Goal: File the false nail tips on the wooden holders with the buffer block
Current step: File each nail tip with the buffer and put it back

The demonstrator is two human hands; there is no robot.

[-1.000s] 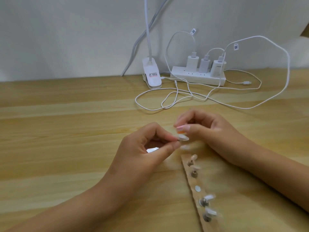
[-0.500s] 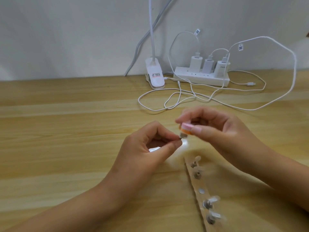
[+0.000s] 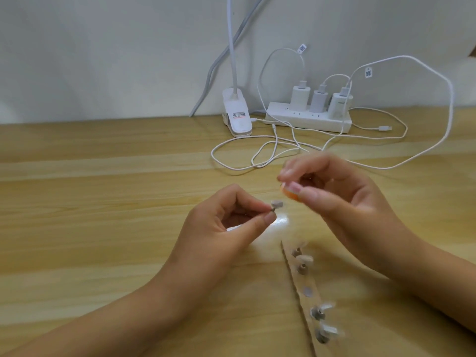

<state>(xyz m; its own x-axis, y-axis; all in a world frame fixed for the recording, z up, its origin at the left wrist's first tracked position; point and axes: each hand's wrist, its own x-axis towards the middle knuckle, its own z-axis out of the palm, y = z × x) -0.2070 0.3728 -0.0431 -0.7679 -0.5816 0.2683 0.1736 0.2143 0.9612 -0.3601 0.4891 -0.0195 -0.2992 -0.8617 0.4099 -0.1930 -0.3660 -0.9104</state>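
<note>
False nail tip pinched in left hand, buffer block pinched in right hand, lamp label illegible

The light wooden surface runs back to a pale wall. At its far edge, about midway, sits a white clip lamp base. Just right of it is a white power strip with three chargers plugged in. White cables loop in front of them. Near the near edge, right of middle, lies a wooden holder strip carrying nail tips.
</note>
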